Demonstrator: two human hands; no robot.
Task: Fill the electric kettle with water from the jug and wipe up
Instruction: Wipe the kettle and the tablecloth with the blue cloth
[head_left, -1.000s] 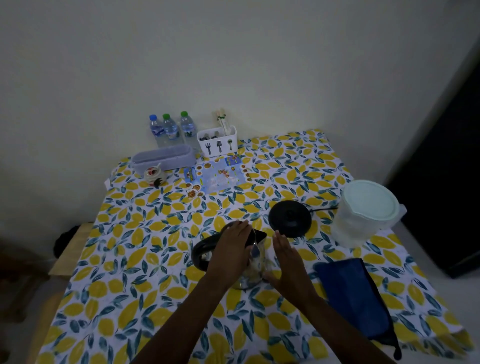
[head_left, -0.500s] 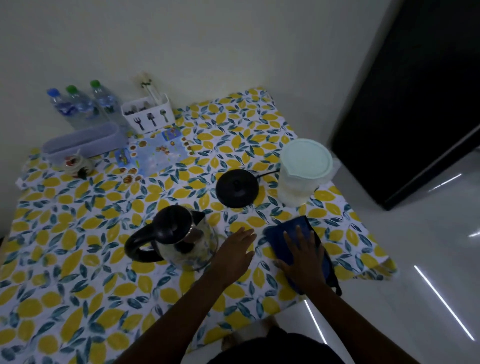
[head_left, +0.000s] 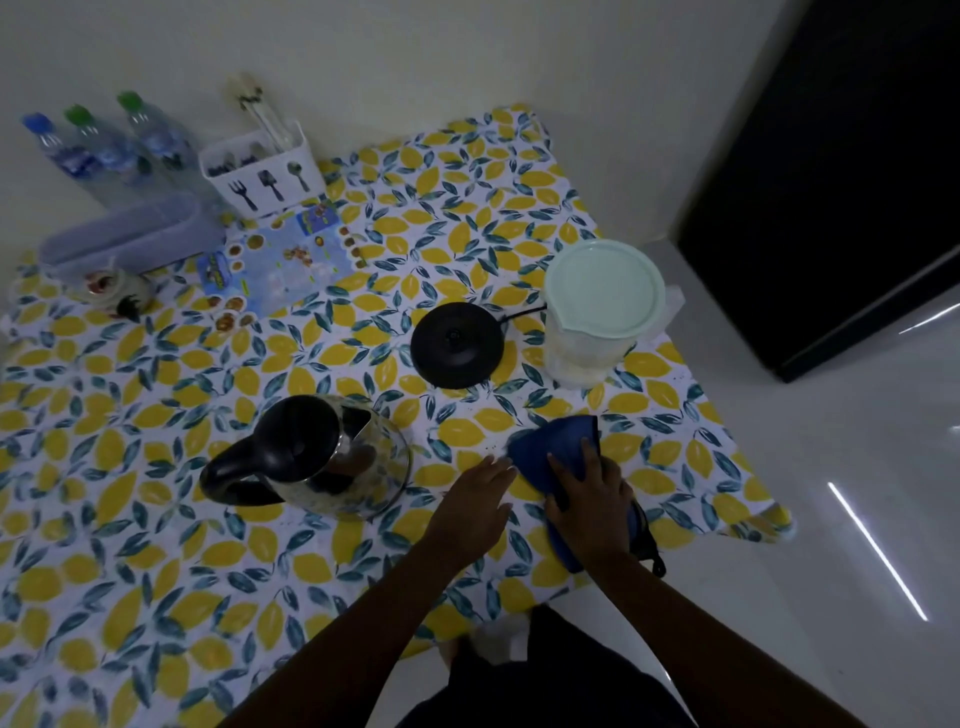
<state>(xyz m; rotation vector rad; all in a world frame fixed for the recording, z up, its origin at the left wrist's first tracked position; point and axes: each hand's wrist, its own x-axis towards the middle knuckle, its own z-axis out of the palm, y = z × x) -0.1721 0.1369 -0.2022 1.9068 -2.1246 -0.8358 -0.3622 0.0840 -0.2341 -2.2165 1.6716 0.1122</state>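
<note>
- Standing off its base at the centre-left of the frame, the electric kettle (head_left: 317, 457) has a glossy rounded body, a black lid and a curved black handle, and neither hand touches it now, whereas a second ago both hands were around it.
- That release, and the shift of both hands to the cloth (head_left: 558, 457), suggests the person has moved on to the wiping stage.
- The right hand (head_left: 589, 491) lies flat on the soft blue cloth at lower centre-right, fingers curling over its near edge; whether it grips or only presses I cannot tell.
- The left hand (head_left: 480, 501) rests open, palm down, on the tablecloth (head_left: 156, 545) just left of the cloth, holding nothing.
- The round black kettle base (head_left: 457, 345) sits bare above the hands, its cord running toward the jug (head_left: 602, 312).
- The jug is translucent plastic with a pale green lid, upper right of the hands.
- The tablecloth looks smooth, printed with yellow lemons.
</note>
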